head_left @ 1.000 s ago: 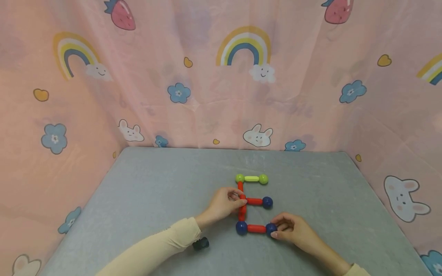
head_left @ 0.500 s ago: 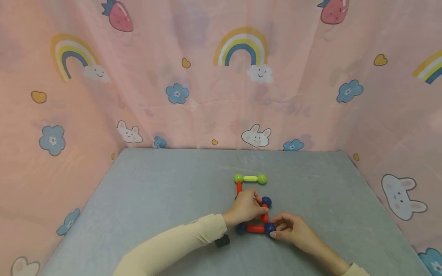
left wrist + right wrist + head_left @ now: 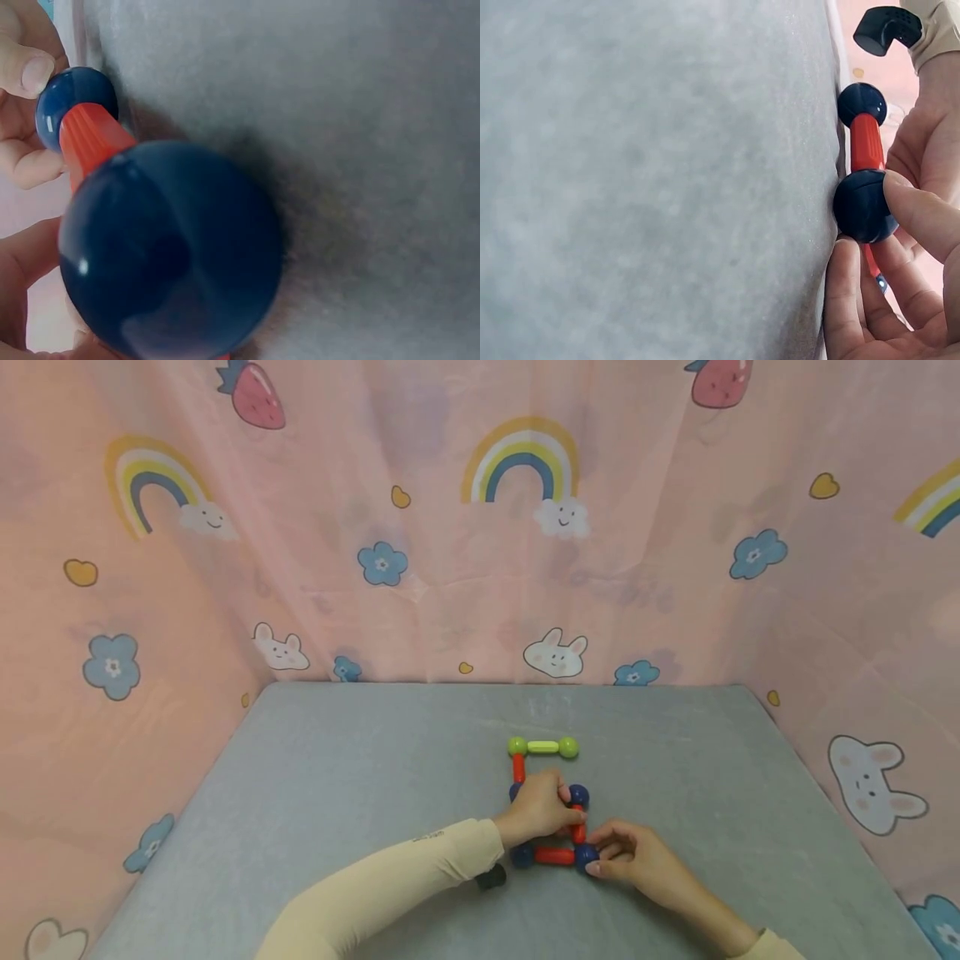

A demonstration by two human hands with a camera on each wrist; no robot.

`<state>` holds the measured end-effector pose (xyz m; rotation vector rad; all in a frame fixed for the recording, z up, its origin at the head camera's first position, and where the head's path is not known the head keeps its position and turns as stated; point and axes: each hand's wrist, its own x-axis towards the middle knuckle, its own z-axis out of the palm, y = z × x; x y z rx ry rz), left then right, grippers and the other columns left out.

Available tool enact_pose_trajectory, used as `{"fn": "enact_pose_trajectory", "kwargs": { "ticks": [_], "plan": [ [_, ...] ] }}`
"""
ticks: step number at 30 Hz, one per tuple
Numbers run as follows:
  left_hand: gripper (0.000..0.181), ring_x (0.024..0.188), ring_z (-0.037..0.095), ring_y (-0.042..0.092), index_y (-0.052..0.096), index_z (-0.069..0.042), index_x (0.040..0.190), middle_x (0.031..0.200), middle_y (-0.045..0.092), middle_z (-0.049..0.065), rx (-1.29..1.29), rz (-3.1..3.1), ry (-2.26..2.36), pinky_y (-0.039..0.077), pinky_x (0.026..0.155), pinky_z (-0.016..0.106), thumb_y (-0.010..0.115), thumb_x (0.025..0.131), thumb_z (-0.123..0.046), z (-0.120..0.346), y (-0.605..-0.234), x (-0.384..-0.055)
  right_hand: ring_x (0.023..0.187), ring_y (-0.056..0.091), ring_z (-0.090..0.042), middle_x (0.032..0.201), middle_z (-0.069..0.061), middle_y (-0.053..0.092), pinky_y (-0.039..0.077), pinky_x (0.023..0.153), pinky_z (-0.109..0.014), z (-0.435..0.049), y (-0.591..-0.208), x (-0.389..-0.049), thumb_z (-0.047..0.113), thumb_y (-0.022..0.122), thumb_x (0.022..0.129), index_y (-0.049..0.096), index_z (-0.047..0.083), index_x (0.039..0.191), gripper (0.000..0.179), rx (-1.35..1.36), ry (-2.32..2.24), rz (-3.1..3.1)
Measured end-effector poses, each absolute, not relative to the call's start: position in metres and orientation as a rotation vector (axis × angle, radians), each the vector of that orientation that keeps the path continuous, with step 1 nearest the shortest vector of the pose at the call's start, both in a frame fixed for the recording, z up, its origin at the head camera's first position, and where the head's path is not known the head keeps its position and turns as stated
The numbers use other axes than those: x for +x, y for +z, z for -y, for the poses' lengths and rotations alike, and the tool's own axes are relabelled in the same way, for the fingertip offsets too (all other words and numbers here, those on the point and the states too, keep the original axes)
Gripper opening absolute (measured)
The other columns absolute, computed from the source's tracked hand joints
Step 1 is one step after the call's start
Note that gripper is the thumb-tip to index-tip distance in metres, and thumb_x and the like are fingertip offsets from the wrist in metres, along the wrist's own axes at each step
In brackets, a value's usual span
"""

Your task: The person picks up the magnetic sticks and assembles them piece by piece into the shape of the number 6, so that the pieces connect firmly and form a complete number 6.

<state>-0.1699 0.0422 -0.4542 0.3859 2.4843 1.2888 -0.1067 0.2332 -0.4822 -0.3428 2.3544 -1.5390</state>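
In the head view, my left hand [image 3: 542, 806] pinches a red rod [image 3: 578, 827] standing in line between two blue balls on the right side of a flat ball-and-rod figure. My right hand [image 3: 633, 860] holds the near right blue ball [image 3: 587, 857] between thumb and fingers. From that ball a red rod [image 3: 554, 857] runs left to another blue ball [image 3: 522, 855]. The far right blue ball [image 3: 578, 795] sits by my left fingertips. My left hand covers part of the figure's middle. In the right wrist view, the gripped blue ball [image 3: 862, 206] rests at the table surface.
At the figure's far end, a light green rod [image 3: 543, 747] joins two green balls; a red rod [image 3: 518, 767] leads down from the left one. A black device [image 3: 492, 877] hangs under my left cuff. Pink printed cloth [image 3: 420, 610] surrounds the grey table [image 3: 360, 735].
My left hand has moved right, from the figure's left column to its right side, bringing the red rod between the two blue balls. My right hand has stayed on its ball.
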Motion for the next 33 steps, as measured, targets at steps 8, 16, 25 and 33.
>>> {"fn": "enact_pose_trajectory", "kwargs": {
  "ticks": [8,16,25,33],
  "plan": [
    [0.029,0.052,0.016,0.068,0.053,-0.005,0.083,0.061,0.063,0.002,0.352,-2.432,1.352,0.051,0.045,0.019,0.081,0.081,-0.009,-0.042,-0.452,-0.168,0.079,0.064,-0.003,0.100,-0.018,0.068,0.054,0.067,-0.022,-0.233,-0.482,-0.107,0.016,0.080,0.082,0.065,-0.005,0.109,0.038,-0.340,-1.542,-2.362],
    [0.027,0.052,0.017,0.070,0.052,-0.007,0.076,0.063,0.066,0.008,0.298,-2.367,1.402,0.055,0.047,0.023,0.078,0.083,-0.005,-0.045,-0.454,-0.167,0.079,0.065,-0.006,0.098,-0.014,0.068,0.054,0.066,-0.023,-0.232,-0.482,-0.108,0.019,0.082,0.081,0.062,-0.004,0.106,0.040,-0.274,-1.511,-2.352],
    [0.025,0.055,0.021,0.072,0.054,-0.006,0.075,0.066,0.071,0.015,0.323,-2.307,1.472,0.056,0.049,0.024,0.078,0.083,-0.003,-0.041,-0.457,-0.167,0.081,0.065,-0.009,0.099,-0.013,0.067,0.054,0.067,-0.024,-0.231,-0.478,-0.108,0.021,0.082,0.080,0.061,-0.004,0.106,0.041,-0.223,-1.492,-2.353],
    [0.019,0.056,0.017,0.071,0.059,-0.003,0.087,0.072,0.074,0.015,0.310,-2.204,1.563,0.058,0.052,0.026,0.078,0.083,-0.004,-0.032,-0.459,-0.170,0.080,0.064,-0.007,0.099,-0.014,0.067,0.054,0.067,-0.023,-0.230,-0.479,-0.107,0.018,0.081,0.081,0.061,-0.004,0.106,0.039,-0.234,-1.488,-2.372]
  ]
}}
